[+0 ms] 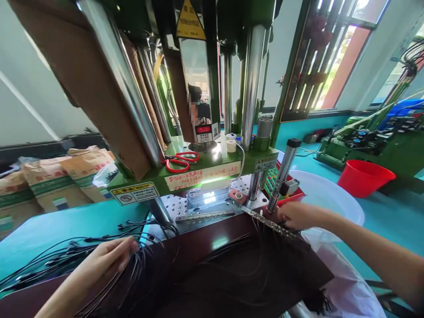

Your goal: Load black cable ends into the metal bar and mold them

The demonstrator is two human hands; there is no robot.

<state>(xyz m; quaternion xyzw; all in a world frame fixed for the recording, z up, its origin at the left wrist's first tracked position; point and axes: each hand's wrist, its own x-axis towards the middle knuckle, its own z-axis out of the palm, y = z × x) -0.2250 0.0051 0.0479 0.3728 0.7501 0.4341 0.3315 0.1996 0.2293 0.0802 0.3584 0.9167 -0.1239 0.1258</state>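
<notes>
My left hand (115, 254) is closed around a bundle of black cables (137, 265) at the lower left, their ends fanning past the fingers. At the right, my right hand (296, 215) has its fingers curled together beside a narrow metal mould bar (271, 224); whatever they pinch is hidden. The bar lies slantwise at the front of the press, with thin black cables hanging from it. Another metal bar (205, 216) rests on the press bed, below the green press plate (152, 176). More black cables (66, 254) lie on the turquoise table to the left.
Red-handled scissors (182, 161) and a white roll (231, 145) sit on the press plate. Steel columns (253, 88) rise around it. A vertical cylinder (283, 172) and a red tray (293, 196) stand near my right hand. Beyond are a white tub (331, 198) and red bucket (364, 176).
</notes>
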